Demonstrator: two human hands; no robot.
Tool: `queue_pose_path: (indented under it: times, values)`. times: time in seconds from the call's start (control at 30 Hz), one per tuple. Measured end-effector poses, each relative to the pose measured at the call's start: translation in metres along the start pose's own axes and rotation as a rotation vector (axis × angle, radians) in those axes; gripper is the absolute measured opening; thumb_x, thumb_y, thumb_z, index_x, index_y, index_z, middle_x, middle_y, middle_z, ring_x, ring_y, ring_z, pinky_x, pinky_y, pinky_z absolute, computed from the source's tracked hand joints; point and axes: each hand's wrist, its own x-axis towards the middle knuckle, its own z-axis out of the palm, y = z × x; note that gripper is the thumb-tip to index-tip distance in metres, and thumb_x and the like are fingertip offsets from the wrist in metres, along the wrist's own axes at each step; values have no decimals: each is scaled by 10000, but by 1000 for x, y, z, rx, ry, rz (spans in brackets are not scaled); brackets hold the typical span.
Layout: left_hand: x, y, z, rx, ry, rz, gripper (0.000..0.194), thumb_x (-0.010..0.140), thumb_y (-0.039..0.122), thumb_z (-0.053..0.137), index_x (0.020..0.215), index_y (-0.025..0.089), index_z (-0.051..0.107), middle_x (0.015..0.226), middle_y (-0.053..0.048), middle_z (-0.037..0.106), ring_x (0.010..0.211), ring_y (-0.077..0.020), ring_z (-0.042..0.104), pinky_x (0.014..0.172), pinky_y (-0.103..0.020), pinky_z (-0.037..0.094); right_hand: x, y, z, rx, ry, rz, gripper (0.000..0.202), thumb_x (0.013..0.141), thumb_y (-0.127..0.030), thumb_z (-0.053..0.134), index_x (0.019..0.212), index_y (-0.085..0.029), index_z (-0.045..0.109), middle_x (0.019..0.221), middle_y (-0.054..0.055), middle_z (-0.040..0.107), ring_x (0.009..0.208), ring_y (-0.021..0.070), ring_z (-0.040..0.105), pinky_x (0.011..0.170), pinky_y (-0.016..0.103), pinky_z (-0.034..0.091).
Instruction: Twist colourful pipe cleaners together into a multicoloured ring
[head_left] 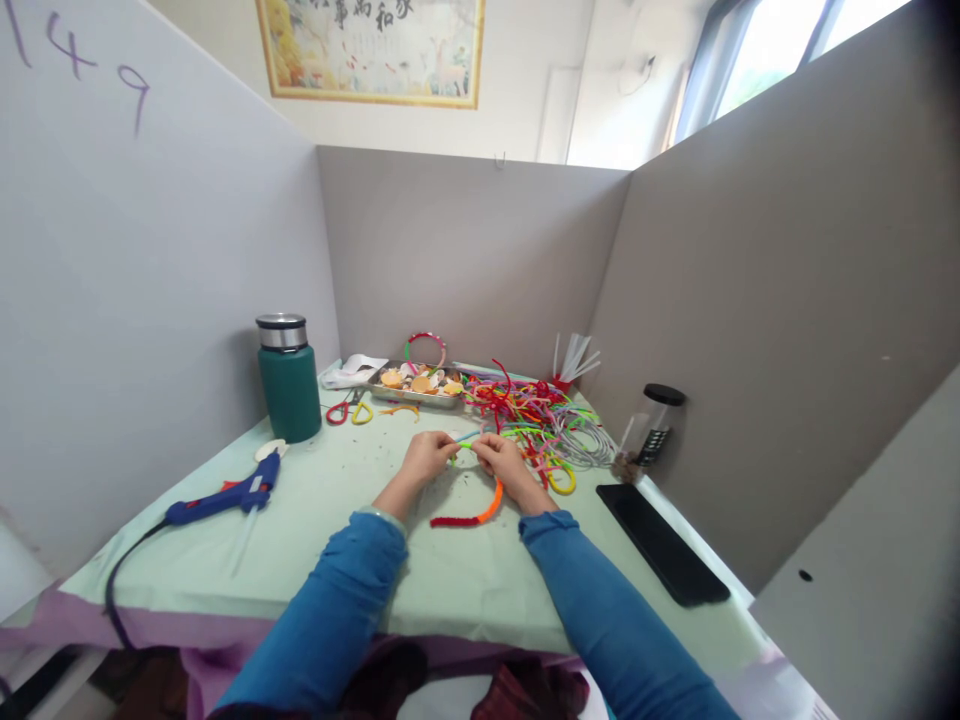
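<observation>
Near the middle of the table, my left hand (429,455) pinches one end of a short bright green stretch of pipe cleaner (466,445). My right hand (500,459) pinches the same strip a little to the right, so both hands almost meet. Below my right hand a curved orange and dark red length (489,508) hangs or lies over the green cloth, its red end pointing left. Whether it joins the green part is hidden by my fingers. A light blue strand shows just behind my fingertips.
A blue glue gun (229,497) and green flask (289,385) stand left. Behind are scissors (349,412), a metal tray (420,396) and a tangled pipe cleaner pile (525,405). A black phone-like slab (660,543) and a jar (657,425) are right.
</observation>
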Motion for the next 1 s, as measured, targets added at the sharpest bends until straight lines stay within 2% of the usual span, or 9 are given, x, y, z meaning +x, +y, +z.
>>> queue_pose_path:
  times: [0.23, 0.4, 0.5, 0.7, 0.83, 1.0]
  values:
    - [-1, 0, -2, -267, -148, -185, 290, 691, 393, 570, 670, 110, 631, 370, 43, 431, 340, -65, 351, 404, -206, 249, 0, -1, 0, -8, -17, -5, 221, 679, -367, 581, 618, -168, 507, 471, -56, 415, 418, 65, 306, 417, 217, 203]
    - [0, -6, -1, -410, -219, -246, 336, 672, 444, 589, 645, 109, 598, 337, 48, 383, 311, -53, 299, 379, -206, 195, 0, 1, -1, -22, -23, -27, 230, 680, -380, 581, 625, -165, 518, 479, -56, 418, 425, 65, 309, 420, 217, 206]
    - [0, -8, 0, -412, -233, -241, 336, 679, 439, 580, 647, 104, 596, 349, 40, 399, 313, -56, 312, 377, -208, 206, 0, 4, -1, -33, -30, -25, 240, 686, -393, 577, 637, -165, 525, 488, -52, 421, 429, 66, 314, 420, 215, 212]
    - [-1, -2, -3, -372, -279, -107, 242, 694, 328, 558, 744, 100, 621, 405, 29, 450, 342, -59, 361, 388, -194, 250, 2, 5, -2, -8, -15, -27, 273, 680, -411, 587, 591, -173, 486, 474, -53, 415, 418, 64, 320, 418, 214, 220]
    - [1, -2, -2, -323, -224, -77, 201, 680, 234, 539, 804, 105, 631, 464, 27, 487, 360, -58, 388, 397, -189, 287, 3, 4, -2, 41, -9, 14, 319, 697, -475, 562, 605, -174, 505, 481, -42, 459, 399, 68, 340, 407, 217, 229]
    - [4, -9, 0, -210, -130, -74, 232, 693, 255, 538, 835, 122, 663, 431, 39, 465, 360, -68, 385, 406, -194, 297, 3, 3, -5, 116, -53, 46, 450, 770, -572, 416, 692, -162, 586, 521, -3, 540, 401, 86, 397, 400, 224, 270]
